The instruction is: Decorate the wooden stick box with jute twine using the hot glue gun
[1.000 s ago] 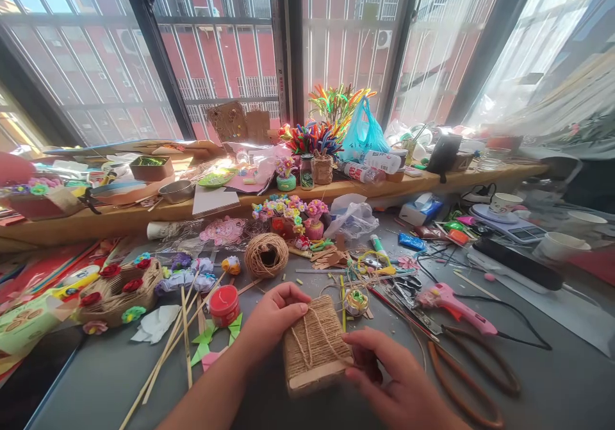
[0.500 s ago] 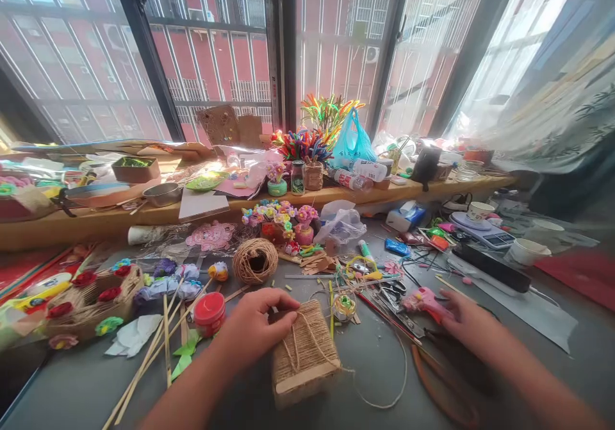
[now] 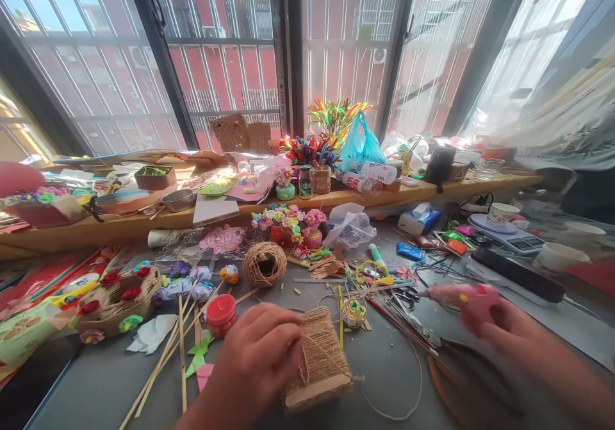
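My left hand (image 3: 257, 353) is closed in a pinch on a strand of twine at the left edge of a twine-wrapped block (image 3: 329, 347). A bare wooden strip (image 3: 319, 389) runs along the block's near edge, and a loose twine end trails off to the right. On the other side, my right hand (image 3: 516, 327) grips a pink glue gun (image 3: 473, 298) by its handle, lifted over the table with its nozzle pointing left. Beneath it lie pliers or shears with brown handles (image 3: 442, 382), partly blurred. Behind the block sits a ball of twine (image 3: 264, 264).
Left of the block stand a red-lidded jar (image 3: 221, 314), thin wooden sticks (image 3: 161, 359) and a twine-wrapped tray with paper flowers (image 3: 120, 302). At right lie a black bar (image 3: 516, 275) and a kitchen scale (image 3: 504, 232). A crowded ledge (image 3: 269, 215) runs below the window.
My right hand has picked the glue gun up off the table and turned its nozzle leftward. My left hand stays at the block's edge. The view has shifted slightly left.
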Tool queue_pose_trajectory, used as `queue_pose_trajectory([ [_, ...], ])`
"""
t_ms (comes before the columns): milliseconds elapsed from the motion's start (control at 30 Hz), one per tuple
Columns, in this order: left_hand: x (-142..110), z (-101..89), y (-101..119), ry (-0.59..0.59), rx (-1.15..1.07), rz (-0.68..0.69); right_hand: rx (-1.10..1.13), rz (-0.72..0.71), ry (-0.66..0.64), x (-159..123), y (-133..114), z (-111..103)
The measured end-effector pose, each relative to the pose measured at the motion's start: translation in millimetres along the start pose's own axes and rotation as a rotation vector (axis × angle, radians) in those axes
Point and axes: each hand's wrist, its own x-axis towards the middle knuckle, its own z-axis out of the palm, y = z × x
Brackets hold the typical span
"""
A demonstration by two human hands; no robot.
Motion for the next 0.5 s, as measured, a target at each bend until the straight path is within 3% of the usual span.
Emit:
queue_pose_trajectory([
  [67,-13.0,-0.6,3.4,0.073,-0.006,0.076,0.219,0.086,-0.159,-14.9,-27.9,4.6],
  [167,-28.7,2.6,3.0,0.133,-0.031,0.177,0.364,0.153,-0.22,-35.9,-72.4,28.4],
  [300,-39.0,13.8,-5.4,0.168,-0.076,0.23,0.498,0.054,-0.443,-51.2,-124.1,71.0],
  [500,-43.0,21.4,-11.0,0.137,-0.105,0.227,0.461,-0.1,-0.538,-59.7,-161.7,108.7],
])
